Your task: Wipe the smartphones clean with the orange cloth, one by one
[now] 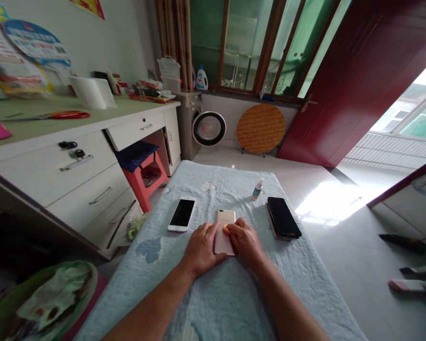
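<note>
A pale pink-gold smartphone (224, 241) lies back side up on the cloth-covered table, its camera end pointing away from me. My left hand (201, 248) grips its left edge, thumb along the near end. With bent fingers, my right hand (245, 240) pinches a small orange piece (226, 229), perhaps a sponge or cloth, against the phone's back. To the left lies a white phone (182, 214) with a dark screen facing up. On the right, a black phone (283, 218) rests on top of another flat device. A small spray bottle (257, 189) stands upright beyond my right hand.
A light blue quilted cloth (213, 182) covers the table. To the left are a white desk (138, 123) with scissors (66, 115) on top, a red stool (145, 175) and a waste bin (92, 284). A washing machine (189, 128) with its door open stands behind.
</note>
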`<action>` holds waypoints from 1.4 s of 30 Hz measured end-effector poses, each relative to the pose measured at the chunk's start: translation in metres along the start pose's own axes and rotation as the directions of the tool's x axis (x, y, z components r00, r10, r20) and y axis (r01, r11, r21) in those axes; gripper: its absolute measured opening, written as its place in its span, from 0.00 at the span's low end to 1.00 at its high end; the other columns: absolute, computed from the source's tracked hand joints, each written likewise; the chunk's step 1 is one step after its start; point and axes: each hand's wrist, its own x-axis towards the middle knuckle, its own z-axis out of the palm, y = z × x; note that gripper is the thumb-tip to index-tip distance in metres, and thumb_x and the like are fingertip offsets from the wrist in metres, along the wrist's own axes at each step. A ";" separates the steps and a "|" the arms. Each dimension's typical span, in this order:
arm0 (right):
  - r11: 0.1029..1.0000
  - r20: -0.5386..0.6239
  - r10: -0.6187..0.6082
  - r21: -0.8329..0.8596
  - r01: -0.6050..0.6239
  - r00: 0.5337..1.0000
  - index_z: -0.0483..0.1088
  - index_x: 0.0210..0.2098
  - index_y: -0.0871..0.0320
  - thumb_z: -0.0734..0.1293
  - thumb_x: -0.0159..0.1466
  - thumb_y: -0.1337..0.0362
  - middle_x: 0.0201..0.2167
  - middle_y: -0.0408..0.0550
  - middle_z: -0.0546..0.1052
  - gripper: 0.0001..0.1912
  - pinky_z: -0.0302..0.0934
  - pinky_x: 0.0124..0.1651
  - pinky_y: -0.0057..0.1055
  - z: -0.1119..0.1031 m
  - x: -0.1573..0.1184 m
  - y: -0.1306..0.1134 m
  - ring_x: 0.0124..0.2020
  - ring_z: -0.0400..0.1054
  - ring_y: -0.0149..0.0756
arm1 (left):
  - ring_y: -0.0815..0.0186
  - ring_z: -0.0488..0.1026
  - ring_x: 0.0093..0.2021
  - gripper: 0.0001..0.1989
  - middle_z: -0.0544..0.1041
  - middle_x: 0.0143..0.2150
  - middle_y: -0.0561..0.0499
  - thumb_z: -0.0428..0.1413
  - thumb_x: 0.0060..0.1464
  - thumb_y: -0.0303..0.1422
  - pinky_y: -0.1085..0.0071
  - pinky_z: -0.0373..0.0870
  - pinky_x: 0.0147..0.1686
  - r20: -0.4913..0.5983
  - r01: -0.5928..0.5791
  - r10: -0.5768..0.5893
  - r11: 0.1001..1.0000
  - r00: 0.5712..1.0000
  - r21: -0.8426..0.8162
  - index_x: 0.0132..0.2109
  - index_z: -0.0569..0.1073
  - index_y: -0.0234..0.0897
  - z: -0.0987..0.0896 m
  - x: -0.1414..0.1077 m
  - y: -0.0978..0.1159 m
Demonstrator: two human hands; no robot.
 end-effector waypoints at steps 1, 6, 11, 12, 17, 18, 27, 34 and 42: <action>1.000 0.023 -0.023 0.010 0.023 0.999 0.76 0.32 0.55 0.60 0.65 0.66 0.31 0.44 0.67 0.12 0.54 0.34 0.23 -0.001 -0.001 -0.001 0.30 0.62 0.28 | 0.50 0.69 0.49 0.42 0.71 0.50 0.42 0.65 0.40 0.48 0.56 0.65 0.50 -0.002 -0.008 0.008 1.000 1.000 -0.010 0.61 0.62 0.38 0.000 0.000 -0.001; 0.984 0.125 -0.177 0.003 0.178 0.976 0.78 0.35 0.51 0.61 0.64 0.68 0.34 0.45 0.70 0.13 0.55 0.38 0.24 0.001 -0.005 -0.004 0.33 0.64 0.29 | 0.50 0.68 0.51 0.40 0.71 0.52 0.42 0.65 0.41 0.45 0.55 0.65 0.51 0.015 -0.037 0.038 0.998 0.999 -0.048 0.60 0.62 0.38 0.000 0.003 -0.005; 0.993 0.097 -0.112 -0.025 0.115 0.989 0.78 0.34 0.51 0.62 0.64 0.64 0.34 0.44 0.69 0.11 0.53 0.33 0.24 0.007 -0.003 -0.001 0.29 0.62 0.27 | 0.49 0.68 0.53 0.41 0.70 0.55 0.40 0.64 0.42 0.47 0.53 0.63 0.53 0.020 -0.063 0.065 0.996 0.998 -0.058 0.61 0.62 0.37 0.003 0.004 -0.009; 0.997 0.080 -0.073 -0.027 0.075 0.994 0.78 0.34 0.51 0.62 0.65 0.64 0.34 0.44 0.68 0.12 0.53 0.32 0.24 0.007 -0.002 0.001 0.28 0.62 0.27 | 0.49 0.67 0.53 0.42 0.70 0.55 0.40 0.65 0.41 0.48 0.53 0.63 0.54 0.016 -0.064 0.065 0.996 0.998 -0.053 0.61 0.62 0.36 0.004 0.004 -0.010; 0.997 -0.044 0.076 -0.025 -0.078 0.996 0.77 0.33 0.54 0.60 0.64 0.69 0.35 0.46 0.67 0.13 0.56 0.35 0.23 0.002 0.007 0.004 0.30 0.62 0.28 | 0.49 0.67 0.54 0.41 0.70 0.56 0.41 0.64 0.42 0.48 0.53 0.62 0.54 -0.001 -0.070 0.070 0.997 0.998 -0.044 0.61 0.61 0.38 0.005 0.003 -0.009; 0.996 -0.057 0.084 -0.022 -0.085 0.995 0.76 0.33 0.55 0.60 0.63 0.70 0.35 0.46 0.67 0.13 0.56 0.36 0.24 0.001 0.008 0.003 0.31 0.63 0.28 | 0.50 0.67 0.54 0.41 0.70 0.56 0.41 0.64 0.43 0.49 0.53 0.62 0.54 0.002 -0.070 0.070 0.997 0.998 -0.045 0.61 0.61 0.38 0.004 0.003 -0.008; 0.996 -0.109 0.077 -0.034 -0.081 0.991 0.74 0.30 0.57 0.61 0.65 0.62 0.35 0.47 0.67 0.11 0.57 0.40 0.27 0.008 0.008 -0.001 0.34 0.62 0.32 | 0.49 0.67 0.53 0.42 0.70 0.56 0.41 0.63 0.43 0.50 0.52 0.62 0.54 -0.014 -0.068 0.068 0.997 0.998 -0.046 0.62 0.60 0.39 0.009 0.002 -0.010; 0.999 0.007 -0.004 0.038 0.004 1.000 0.74 0.30 0.57 0.60 0.65 0.68 0.32 0.45 0.68 0.12 0.56 0.36 0.24 0.006 0.003 -0.006 0.31 0.63 0.29 | 0.49 0.68 0.53 0.43 0.70 0.55 0.40 0.63 0.43 0.51 0.52 0.63 0.54 -0.009 -0.075 0.075 0.996 0.997 -0.045 0.62 0.60 0.37 0.007 0.003 -0.010; 0.974 0.170 -0.214 0.108 0.197 0.962 0.74 0.32 0.55 0.60 0.65 0.69 0.35 0.45 0.71 0.11 0.55 0.36 0.23 -0.001 -0.008 -0.025 0.32 0.64 0.29 | 0.49 0.69 0.53 0.37 0.71 0.54 0.40 0.61 0.46 0.42 0.53 0.64 0.53 -0.018 -0.074 0.073 0.995 0.997 -0.066 0.62 0.60 0.38 0.005 0.003 -0.009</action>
